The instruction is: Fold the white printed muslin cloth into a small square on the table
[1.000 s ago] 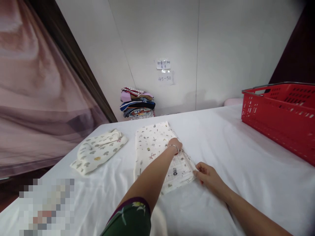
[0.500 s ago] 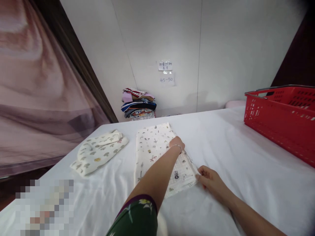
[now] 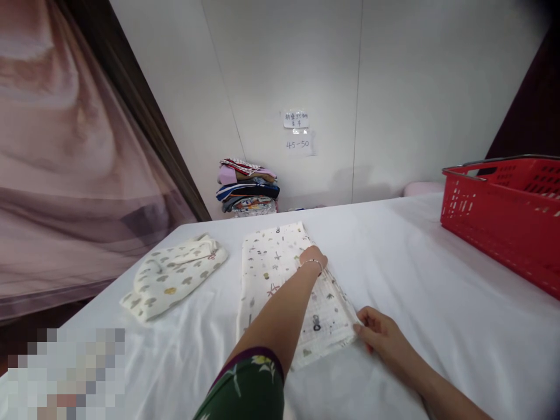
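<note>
A folded white muslin cloth [image 3: 262,262] with small grey, brown and red prints lies flat on the white-covered table [image 3: 394,256]. My left hand [image 3: 313,257] reaches across it, closed at its right edge; a thin bracelet circles the wrist, and most of the fingers are hidden. Thumb and fingers of my right hand [image 3: 377,331] pinch the near right corner of the same cloth. To the left rests a cream cloth item [image 3: 177,277] with grey mushroom-like prints, loosely bunched and touched by neither hand.
On the right side of the table stands a red plastic basket [image 3: 503,216] with a metal handle. Beyond the far edge is a stack of folded fabrics [image 3: 248,189] against the white wall. A pink curtain [image 3: 83,175] hangs at the left. Part of the near left is pixelated.
The view has shifted slightly, so the basket sits a little farther right. Both hands keep nearly the same places on the muslin cloth, whose folds look almost unchanged.
</note>
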Tool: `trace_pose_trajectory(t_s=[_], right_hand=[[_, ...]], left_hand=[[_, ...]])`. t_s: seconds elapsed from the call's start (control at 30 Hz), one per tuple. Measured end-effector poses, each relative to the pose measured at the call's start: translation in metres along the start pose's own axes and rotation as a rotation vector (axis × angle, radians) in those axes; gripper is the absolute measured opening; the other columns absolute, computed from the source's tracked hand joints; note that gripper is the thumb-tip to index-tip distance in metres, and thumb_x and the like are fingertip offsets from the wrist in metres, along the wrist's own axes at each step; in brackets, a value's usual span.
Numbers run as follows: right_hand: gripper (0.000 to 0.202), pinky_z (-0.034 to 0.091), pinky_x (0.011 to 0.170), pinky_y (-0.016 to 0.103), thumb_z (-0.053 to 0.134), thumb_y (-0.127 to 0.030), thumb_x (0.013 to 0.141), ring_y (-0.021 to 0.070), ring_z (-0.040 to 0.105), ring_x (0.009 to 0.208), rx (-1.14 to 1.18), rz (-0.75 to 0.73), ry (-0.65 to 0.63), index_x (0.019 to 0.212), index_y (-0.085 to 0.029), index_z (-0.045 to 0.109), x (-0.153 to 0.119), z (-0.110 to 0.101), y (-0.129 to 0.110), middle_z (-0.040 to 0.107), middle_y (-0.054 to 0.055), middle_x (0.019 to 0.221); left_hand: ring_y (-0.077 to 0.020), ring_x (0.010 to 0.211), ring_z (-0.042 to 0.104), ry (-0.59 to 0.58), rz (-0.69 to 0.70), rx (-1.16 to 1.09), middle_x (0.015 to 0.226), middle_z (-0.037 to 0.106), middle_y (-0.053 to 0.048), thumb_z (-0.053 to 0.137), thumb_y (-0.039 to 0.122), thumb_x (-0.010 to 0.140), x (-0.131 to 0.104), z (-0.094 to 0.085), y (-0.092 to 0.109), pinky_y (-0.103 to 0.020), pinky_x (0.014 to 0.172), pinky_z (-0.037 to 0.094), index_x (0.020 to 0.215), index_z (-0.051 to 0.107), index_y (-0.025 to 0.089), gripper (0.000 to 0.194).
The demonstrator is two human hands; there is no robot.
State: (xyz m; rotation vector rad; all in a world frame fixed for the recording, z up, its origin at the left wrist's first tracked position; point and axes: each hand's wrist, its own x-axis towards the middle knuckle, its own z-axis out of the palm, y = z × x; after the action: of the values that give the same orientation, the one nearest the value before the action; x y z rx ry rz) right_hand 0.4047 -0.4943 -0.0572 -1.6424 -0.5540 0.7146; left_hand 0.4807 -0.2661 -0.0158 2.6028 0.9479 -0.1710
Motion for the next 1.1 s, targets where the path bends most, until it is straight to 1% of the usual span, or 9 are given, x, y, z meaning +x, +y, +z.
trace_pose_trajectory(t_s=[0.17,0.27,0.43,0.53,0.63,0.7,0.8,0.97,1.1], right_hand=[[0.021,0.030,0.049,0.021,0.054,-0.037,0.075,0.0091,0.037,0.053,-0.043,0.016,-0.001,0.069,-0.020,0.043,0.000,-0.002,0.002,0.037,-0.006,0.058],[0.023,0.030,0.050,0.023,0.054,-0.041,0.075,0.0104,0.039,0.052,-0.105,0.045,0.004,0.069,-0.020,0.045,-0.001,-0.005,0.005,0.040,-0.005,0.055],[0.028,0.028,0.047,0.025,0.053,-0.048,0.074,0.0112,0.039,0.048,-0.161,0.105,-0.005,0.070,-0.020,0.050,0.000,-0.009,0.008,0.043,-0.004,0.050],[0.028,0.026,0.045,0.025,0.055,-0.048,0.072,0.0106,0.038,0.045,-0.134,0.131,0.007,0.075,-0.020,0.054,0.000,-0.009,0.004,0.045,-0.004,0.049],[0.029,0.023,0.043,0.024,0.057,-0.047,0.071,0.0094,0.036,0.043,-0.066,0.154,0.009,0.079,-0.019,0.055,-0.001,-0.009,-0.004,0.046,-0.004,0.047],[0.029,0.021,0.043,0.024,0.058,-0.046,0.072,0.0082,0.033,0.042,0.004,0.173,0.008,0.079,-0.018,0.055,-0.001,-0.009,-0.008,0.046,-0.004,0.046],[0.026,0.019,0.042,0.023,0.059,-0.042,0.073,0.0072,0.031,0.041,0.123,0.176,0.011,0.079,-0.017,0.055,-0.001,-0.009,-0.011,0.046,-0.005,0.044],[0.023,0.017,0.040,0.021,0.063,-0.038,0.071,0.0064,0.033,0.039,0.276,0.149,0.026,0.077,-0.017,0.054,0.000,-0.008,-0.011,0.048,-0.005,0.045],[0.024,0.015,0.038,0.020,0.066,-0.036,0.067,0.0054,0.036,0.038,0.339,0.141,0.053,0.075,-0.017,0.054,-0.001,-0.006,-0.013,0.050,-0.005,0.047]], left_hand=[[-0.0194,0.078,0.065,0.015,0.038,-0.032,0.093,0.067,-0.013,0.048,0.033,0.083,0.001,0.001,-0.004,-0.026,0.064,0.048,0.092,0.061,0.014,0.026],[-0.0173,0.078,0.064,0.058,0.068,-0.044,0.092,0.068,-0.008,0.041,0.048,0.085,-0.002,-0.007,-0.025,-0.025,0.065,0.048,0.092,0.060,0.019,0.036],[-0.0205,0.107,0.053,0.253,0.039,0.049,0.115,0.059,-0.009,0.042,0.042,0.086,-0.021,-0.033,-0.105,-0.031,0.087,0.041,0.107,0.054,0.020,0.033],[-0.0236,0.116,0.045,0.299,0.024,0.111,0.121,0.054,-0.011,0.047,0.038,0.085,-0.040,-0.042,-0.157,-0.036,0.095,0.035,0.109,0.053,0.017,0.032],[-0.0218,0.119,0.042,0.292,0.079,0.129,0.126,0.051,-0.008,0.050,0.031,0.084,-0.053,-0.045,-0.180,-0.034,0.099,0.032,0.109,0.054,0.018,0.028],[-0.0201,0.119,0.042,0.303,0.122,0.122,0.128,0.050,-0.008,0.048,0.029,0.086,-0.062,-0.044,-0.173,-0.032,0.101,0.030,0.110,0.054,0.018,0.028],[-0.0155,0.109,0.049,0.298,0.280,0.066,0.117,0.057,-0.005,0.038,0.035,0.090,-0.088,-0.034,-0.136,-0.027,0.096,0.035,0.111,0.053,0.020,0.029],[-0.0189,0.091,0.055,0.156,0.794,-0.036,0.097,0.061,-0.005,0.049,0.056,0.080,-0.166,0.005,-0.066,-0.031,0.082,0.042,0.103,0.054,0.023,0.040],[-0.0222,0.094,0.052,0.165,0.770,0.123,0.101,0.055,-0.006,0.055,0.045,0.078,-0.191,0.027,-0.041,-0.035,0.079,0.043,0.101,0.050,0.021,0.034]])
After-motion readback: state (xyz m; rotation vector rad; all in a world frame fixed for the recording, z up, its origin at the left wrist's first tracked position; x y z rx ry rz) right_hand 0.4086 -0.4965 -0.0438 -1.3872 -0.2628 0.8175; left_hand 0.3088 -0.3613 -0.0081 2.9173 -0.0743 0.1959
